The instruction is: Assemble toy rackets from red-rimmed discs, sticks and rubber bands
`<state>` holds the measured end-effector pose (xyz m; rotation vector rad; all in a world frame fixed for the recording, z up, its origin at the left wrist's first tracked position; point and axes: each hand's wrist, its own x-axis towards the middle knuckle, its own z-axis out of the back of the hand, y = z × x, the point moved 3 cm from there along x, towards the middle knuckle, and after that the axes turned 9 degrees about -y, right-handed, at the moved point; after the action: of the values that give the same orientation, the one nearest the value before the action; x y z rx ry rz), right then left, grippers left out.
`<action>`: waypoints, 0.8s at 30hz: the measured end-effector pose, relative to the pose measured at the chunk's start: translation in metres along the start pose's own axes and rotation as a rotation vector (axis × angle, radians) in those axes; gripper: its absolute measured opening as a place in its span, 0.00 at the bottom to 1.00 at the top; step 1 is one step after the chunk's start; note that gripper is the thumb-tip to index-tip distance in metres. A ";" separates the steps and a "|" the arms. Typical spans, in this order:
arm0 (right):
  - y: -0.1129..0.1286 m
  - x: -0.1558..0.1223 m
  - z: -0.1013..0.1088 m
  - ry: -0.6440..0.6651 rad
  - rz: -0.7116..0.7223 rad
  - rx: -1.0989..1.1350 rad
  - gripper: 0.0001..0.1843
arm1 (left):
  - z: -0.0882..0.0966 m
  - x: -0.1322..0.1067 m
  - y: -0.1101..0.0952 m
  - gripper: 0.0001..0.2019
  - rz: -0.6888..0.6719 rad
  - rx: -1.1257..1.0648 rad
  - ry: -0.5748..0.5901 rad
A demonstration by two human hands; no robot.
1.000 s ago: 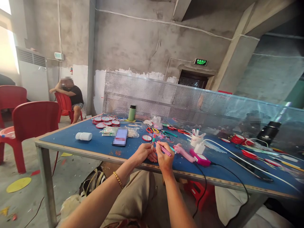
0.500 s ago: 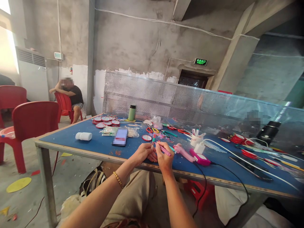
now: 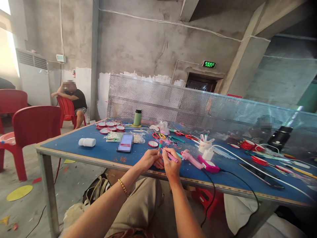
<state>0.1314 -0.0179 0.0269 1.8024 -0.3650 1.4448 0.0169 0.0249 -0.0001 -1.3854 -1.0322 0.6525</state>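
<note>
My left hand (image 3: 149, 160) pinches a thin painted stick (image 3: 159, 147) and holds it upright above the front edge of the blue table (image 3: 99, 150). My right hand (image 3: 171, 165) grips a pink pen (image 3: 170, 156) with its tip against the stick. Both hands touch each other near the table's front edge. A gold bracelet (image 3: 123, 187) sits on my left wrist.
A pink glue gun (image 3: 198, 162) with a black cord lies right of my hands. A white bottle (image 3: 87, 142), red round discs (image 3: 110, 127), a green flask (image 3: 137, 118), scissors (image 3: 158, 135) and a black phone (image 3: 262, 176) lie on the table. Red chairs (image 3: 32, 127) stand left; a person sits beyond.
</note>
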 end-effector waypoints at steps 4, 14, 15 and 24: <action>0.000 0.000 0.001 0.005 -0.010 0.004 0.08 | 0.000 0.000 0.000 0.13 0.004 -0.001 -0.003; 0.001 0.000 0.000 0.048 -0.029 0.009 0.08 | -0.001 0.000 0.000 0.14 0.014 0.006 -0.002; 0.001 0.000 0.000 0.051 -0.030 0.007 0.08 | -0.001 0.000 0.000 0.14 0.014 0.006 -0.003; 0.005 0.001 0.001 0.058 -0.031 0.000 0.08 | 0.000 0.002 0.003 0.14 0.015 0.008 0.000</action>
<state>0.1291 -0.0215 0.0300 1.7549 -0.3059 1.4724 0.0184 0.0270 -0.0021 -1.3876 -1.0187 0.6668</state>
